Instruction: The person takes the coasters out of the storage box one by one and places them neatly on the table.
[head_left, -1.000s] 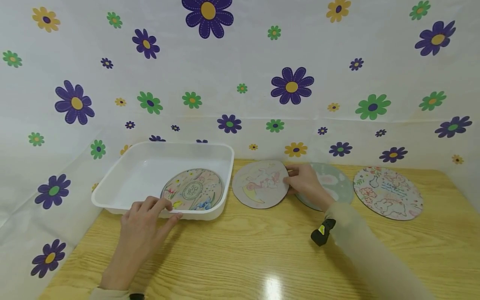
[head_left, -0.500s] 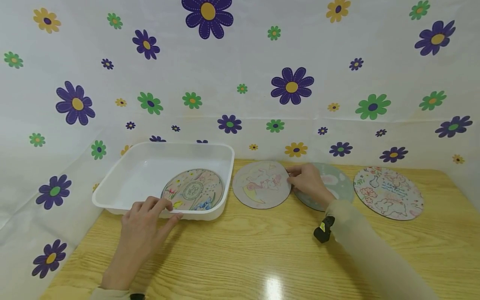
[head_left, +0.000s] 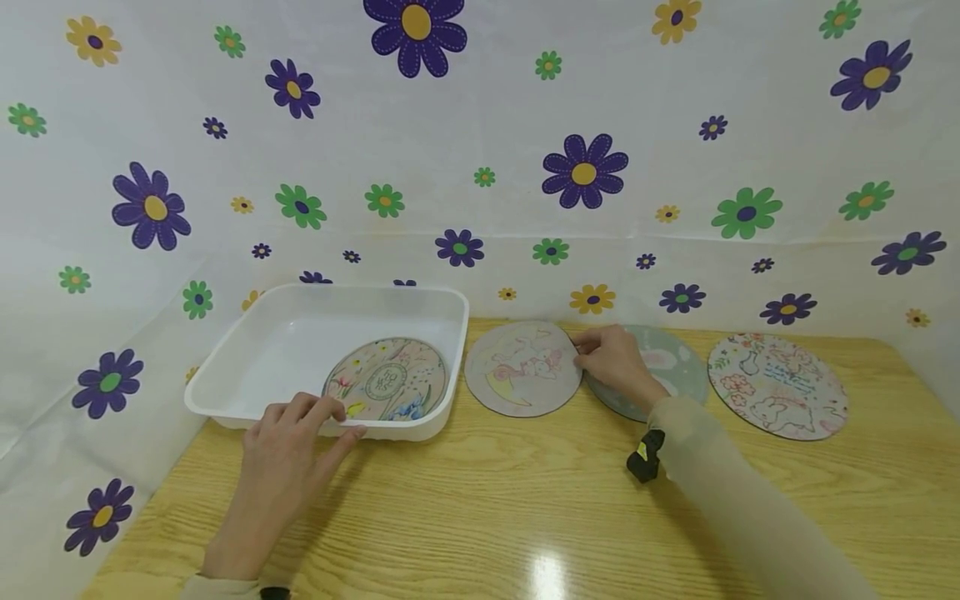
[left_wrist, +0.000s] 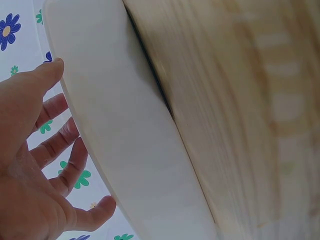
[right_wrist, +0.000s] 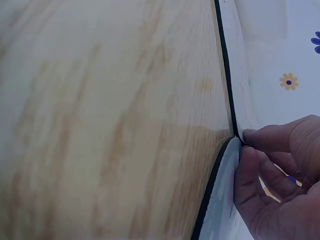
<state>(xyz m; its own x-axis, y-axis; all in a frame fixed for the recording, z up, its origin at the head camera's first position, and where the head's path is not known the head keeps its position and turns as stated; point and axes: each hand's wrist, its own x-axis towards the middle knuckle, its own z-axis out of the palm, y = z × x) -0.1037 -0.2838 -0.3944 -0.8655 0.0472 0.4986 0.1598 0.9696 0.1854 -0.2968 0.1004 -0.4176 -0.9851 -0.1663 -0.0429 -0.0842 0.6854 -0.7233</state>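
My left hand [head_left: 285, 450] grips the near rim of a white plastic tray [head_left: 225, 367], its fingers bent over the edge and the thumb outside. In that tray a round floral mat [head_left: 386, 379] leans toward the right wall. At the right edge of a pale round mat [head_left: 525, 371] with a moon drawing, the thumb and fingers of my right hand [head_left: 617, 367] pinch the rim. Partly hidden under this hand is a grey-green rabbit mat [head_left: 667, 358]. The right wrist view shows black edges where the two mats meet by the fingertips [right_wrist: 250, 137].
Farther right lies another round mat [head_left: 780, 387] with rabbits and flowers. All stand on a wood-grain table [head_left: 480, 508]. A white flower-print cloth [head_left: 495, 125] hangs behind and at the left.
The moon mat has settled flat and shifted slightly right, near the rabbit mat. My right hand has moved slightly right with it. My left hand stays on the tray rim.
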